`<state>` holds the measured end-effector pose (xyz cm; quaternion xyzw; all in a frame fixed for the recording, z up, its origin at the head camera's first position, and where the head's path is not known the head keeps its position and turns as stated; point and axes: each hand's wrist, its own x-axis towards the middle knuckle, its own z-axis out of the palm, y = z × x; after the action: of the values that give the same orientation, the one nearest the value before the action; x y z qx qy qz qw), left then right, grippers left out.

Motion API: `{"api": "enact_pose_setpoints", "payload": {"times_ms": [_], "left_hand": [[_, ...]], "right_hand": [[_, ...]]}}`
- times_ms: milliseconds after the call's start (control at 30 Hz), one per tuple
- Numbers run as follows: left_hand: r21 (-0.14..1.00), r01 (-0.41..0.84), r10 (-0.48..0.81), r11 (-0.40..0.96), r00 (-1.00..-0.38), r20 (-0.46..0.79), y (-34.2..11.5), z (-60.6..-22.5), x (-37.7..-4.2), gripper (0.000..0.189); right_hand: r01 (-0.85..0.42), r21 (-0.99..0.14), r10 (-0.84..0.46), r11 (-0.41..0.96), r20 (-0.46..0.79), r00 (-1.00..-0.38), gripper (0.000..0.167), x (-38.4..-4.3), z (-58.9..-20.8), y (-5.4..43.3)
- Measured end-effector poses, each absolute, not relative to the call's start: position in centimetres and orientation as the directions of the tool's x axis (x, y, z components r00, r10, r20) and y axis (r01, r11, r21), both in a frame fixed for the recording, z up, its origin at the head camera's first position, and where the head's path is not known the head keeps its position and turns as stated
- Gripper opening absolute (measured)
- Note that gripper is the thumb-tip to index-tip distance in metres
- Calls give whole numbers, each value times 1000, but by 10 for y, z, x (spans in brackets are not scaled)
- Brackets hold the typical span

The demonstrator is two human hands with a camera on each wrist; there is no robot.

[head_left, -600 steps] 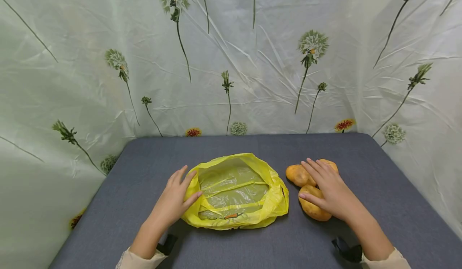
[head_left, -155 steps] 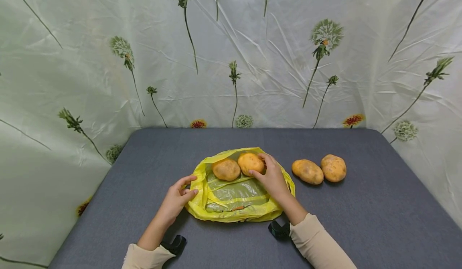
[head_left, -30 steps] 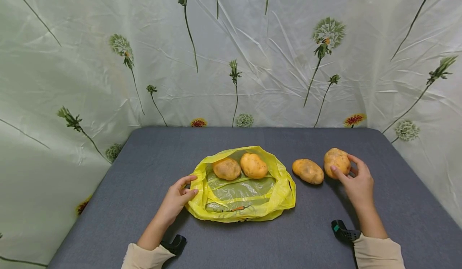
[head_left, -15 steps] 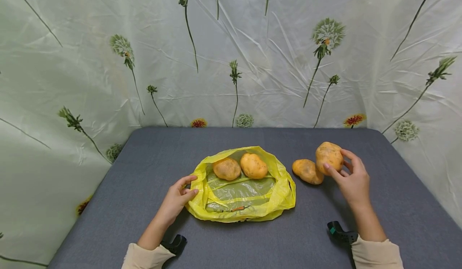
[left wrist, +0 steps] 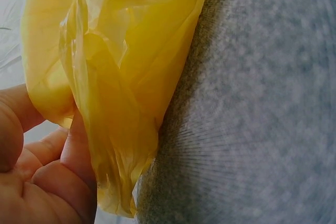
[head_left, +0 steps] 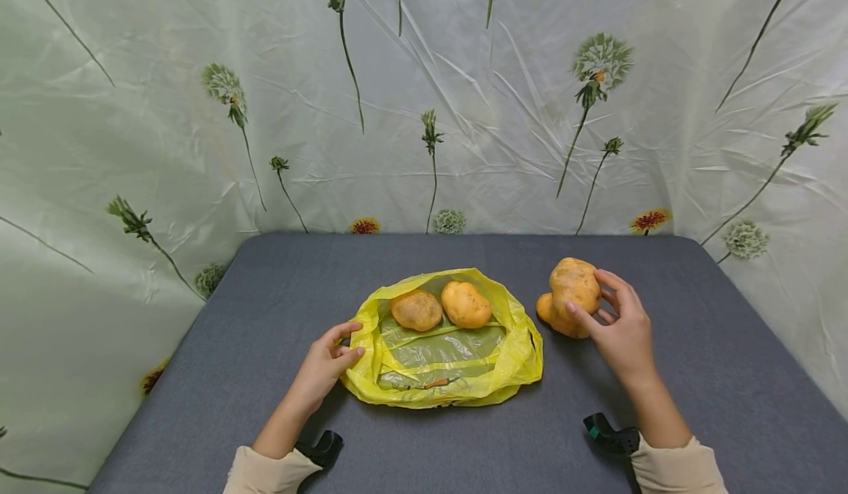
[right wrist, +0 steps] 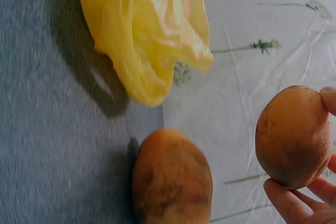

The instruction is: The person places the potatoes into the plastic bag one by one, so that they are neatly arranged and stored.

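Observation:
A yellow plastic bag [head_left: 523, 365] lies with its mouth spread wide on the table. Inside, toward its far side, two potatoes [head_left: 416, 311] sit next to each other. My left hand [head_left: 318, 369] holds the bag's left rim between thumb and fingers; the left wrist view shows the gathered yellow film [left wrist: 121, 103] at the fingers. To the right of the bag, my right hand [head_left: 626, 332] grips a potato [head_left: 575, 285] in the air. Another potato [head_left: 545, 308] rests on the table below it, partly hidden in the head view but plainer as the lower potato [right wrist: 173, 182] in the right wrist view.
The dark grey table [head_left: 298, 280] has rounded far corners. A pale curtain [head_left: 490, 111] printed with dandelions hangs behind it and along both sides. Black wrist devices [head_left: 321, 450] are worn below both hands.
Over the last second my right hand has lifted the potato and carried it left, over the one on the table. Two potatoes have entered the bag since the oldest frame. The left hand stays put.

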<state>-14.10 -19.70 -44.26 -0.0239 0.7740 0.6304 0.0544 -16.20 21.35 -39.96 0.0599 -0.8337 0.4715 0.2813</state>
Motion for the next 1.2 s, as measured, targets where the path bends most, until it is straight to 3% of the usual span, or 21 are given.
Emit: {"api": "enact_pose_setpoints", "payload": {"times_ms": [733,1200], "left_hand": [[970,-115,38,213,-991,-126,-198,-441,-142,45],[972,-112,46,206,-991,-124,-189,-413,-130,42]], "right_hand": [[-521,-760,-64,390,542,-838,62,-166,-397,157],[-557,-759,-215,338,514,-830,59,-149,-378,101]]}}
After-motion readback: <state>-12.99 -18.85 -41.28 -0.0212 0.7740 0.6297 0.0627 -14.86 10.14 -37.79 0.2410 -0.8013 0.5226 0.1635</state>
